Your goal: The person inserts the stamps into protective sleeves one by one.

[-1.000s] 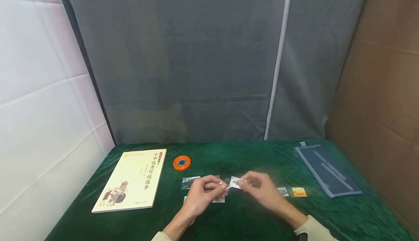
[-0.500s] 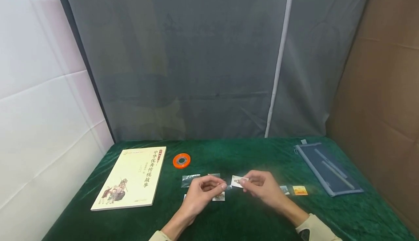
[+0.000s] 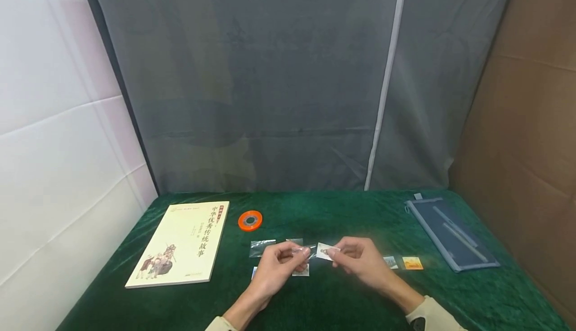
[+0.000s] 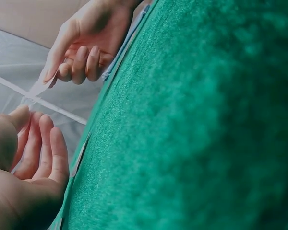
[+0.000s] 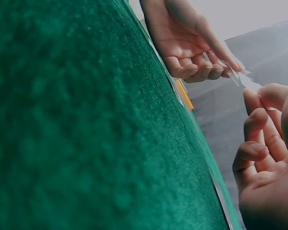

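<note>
My left hand (image 3: pixel 276 266) pinches a small clear plastic sleeve (image 3: pixel 312 251) between thumb and fingers. Facing it, my right hand (image 3: pixel 363 263) pinches a small white stamp (image 3: pixel 321 251) with a printed picture, partly covered by the thumb. The stamp's left edge is right at the sleeve's edge; whether it is inside cannot be told. Both are held above the cloth, and the right wrist view has the sleeve (image 5: pixel 234 75) and stamp (image 5: pixel 250 84) meeting between the fingertips. Under my left hand lies another stamp (image 3: pixel 301 272), partly hidden.
Clear sleeves (image 3: pixel 261 248) lie behind my left hand. A blue stamp (image 3: pixel 390 262) and an orange stamp (image 3: pixel 412 263) lie to the right, near a zipped mesh pouch (image 3: pixel 454 236). An orange ring-shaped roll (image 3: pixel 249 220) and a cream book (image 3: pixel 180 243) are on the left of the green cloth (image 3: pixel 342 211).
The stamp and sleeve drew slightly apart, then came close again. The sleeve now shows more between my hands. Both hands keep their holds.
</note>
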A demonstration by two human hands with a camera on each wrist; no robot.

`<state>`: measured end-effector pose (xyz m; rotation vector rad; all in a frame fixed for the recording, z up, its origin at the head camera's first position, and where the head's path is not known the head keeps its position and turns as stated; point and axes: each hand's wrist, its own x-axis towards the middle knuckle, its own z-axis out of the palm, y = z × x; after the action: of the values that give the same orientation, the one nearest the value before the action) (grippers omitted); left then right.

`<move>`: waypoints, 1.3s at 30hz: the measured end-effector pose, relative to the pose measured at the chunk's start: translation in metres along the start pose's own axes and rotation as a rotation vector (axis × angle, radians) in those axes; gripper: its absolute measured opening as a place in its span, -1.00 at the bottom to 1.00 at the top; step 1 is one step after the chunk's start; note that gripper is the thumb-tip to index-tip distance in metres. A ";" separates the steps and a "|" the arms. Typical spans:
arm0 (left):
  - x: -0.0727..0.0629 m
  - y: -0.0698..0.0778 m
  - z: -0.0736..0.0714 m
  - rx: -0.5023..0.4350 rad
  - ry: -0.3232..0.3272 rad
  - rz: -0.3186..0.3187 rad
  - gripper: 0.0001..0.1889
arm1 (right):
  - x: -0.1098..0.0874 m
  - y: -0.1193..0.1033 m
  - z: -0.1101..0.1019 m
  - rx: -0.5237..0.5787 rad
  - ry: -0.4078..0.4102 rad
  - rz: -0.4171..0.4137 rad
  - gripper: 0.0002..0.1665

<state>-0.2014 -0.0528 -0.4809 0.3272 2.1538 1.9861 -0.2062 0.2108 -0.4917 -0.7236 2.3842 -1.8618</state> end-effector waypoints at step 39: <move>-0.001 -0.003 0.000 -0.100 -0.093 0.021 -0.62 | 0.000 -0.003 0.002 0.013 -0.080 0.036 -0.78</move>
<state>-0.2004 -0.0534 -0.4843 0.4190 1.9954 2.0391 -0.2048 0.2090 -0.4898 -0.7345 2.3185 -1.7983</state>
